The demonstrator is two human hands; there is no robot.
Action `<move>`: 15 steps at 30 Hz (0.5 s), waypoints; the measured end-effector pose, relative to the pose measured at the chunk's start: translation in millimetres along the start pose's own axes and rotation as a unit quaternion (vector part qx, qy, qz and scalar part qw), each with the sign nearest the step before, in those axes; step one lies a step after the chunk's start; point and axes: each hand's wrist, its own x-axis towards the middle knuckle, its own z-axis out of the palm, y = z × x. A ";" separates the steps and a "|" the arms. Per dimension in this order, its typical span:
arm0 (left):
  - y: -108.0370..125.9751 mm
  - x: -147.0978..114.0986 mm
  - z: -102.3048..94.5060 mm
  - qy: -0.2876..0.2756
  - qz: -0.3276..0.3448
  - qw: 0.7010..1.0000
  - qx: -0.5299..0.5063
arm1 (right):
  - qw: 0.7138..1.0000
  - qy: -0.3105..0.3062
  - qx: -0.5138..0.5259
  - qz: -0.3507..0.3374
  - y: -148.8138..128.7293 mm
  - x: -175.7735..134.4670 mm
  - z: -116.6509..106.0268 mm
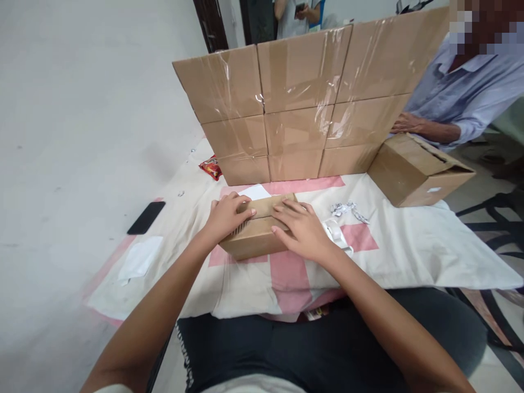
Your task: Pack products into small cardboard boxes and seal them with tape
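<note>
Small box [254, 239] on cloth [409, 245], long axis roughly side to side beneath our hands: left hand [226, 216] on left end, right hand [305, 232] on right, equally near, fingers spread. Top sealed? We can't tell.

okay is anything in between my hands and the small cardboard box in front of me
Nothing visible is in the way: your left hand and right hand both rest directly on the small cardboard box.
</note>
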 end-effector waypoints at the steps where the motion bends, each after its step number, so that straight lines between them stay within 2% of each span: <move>1: -0.2 -1.2 -2.4 0.001 -0.001 1.000 -0.001 | 0.998 0.012 0.055 0.008 3.6 -1.4 -7.0; 3: 3.5 -7.9 -7.2 0.048 -0.006 0.999 -0.004 | 0.986 0.062 0.154 0.033 21.4 -6.5 -28.4; 5: 16.7 -21.2 -6.6 0.173 0.004 0.985 -0.020 | 0.966 0.150 0.193 0.083 55.0 -15.7 -55.8; 7: 43.4 -39.5 6.1 0.300 0.080 0.947 -0.076 | 0.946 0.236 0.164 0.152 100.6 -28.1 -79.6; 8: 61.7 -48.9 17.9 0.330 0.171 0.922 -0.107 | 0.937 0.259 0.136 0.193 125.0 -34.6 -86.7; 9: 82.3 -57.1 33.4 0.317 0.272 0.898 -0.137 | 0.931 0.259 0.102 0.237 148.5 -40.9 -89.5; 10: 103.9 -63.1 51.8 0.270 0.365 0.876 -0.160 | 0.929 0.245 0.058 0.272 169.6 -46.6 -87.7; 11: 125.1 -66.3 72.1 0.212 0.424 0.864 -0.172 | 0.930 0.221 0.016 0.293 187.2 -51.9 -82.1; 12: 144.3 -66.7 93.2 0.160 0.465 0.850 -0.190 | 0.934 0.190 -0.013 0.301 200.8 -56.5 -73.6; 15: 180.9 -55.3 147.9 0.135 0.526 0.803 -0.245 | 0.948 0.115 -0.041 0.294 219.0 -66.9 -44.0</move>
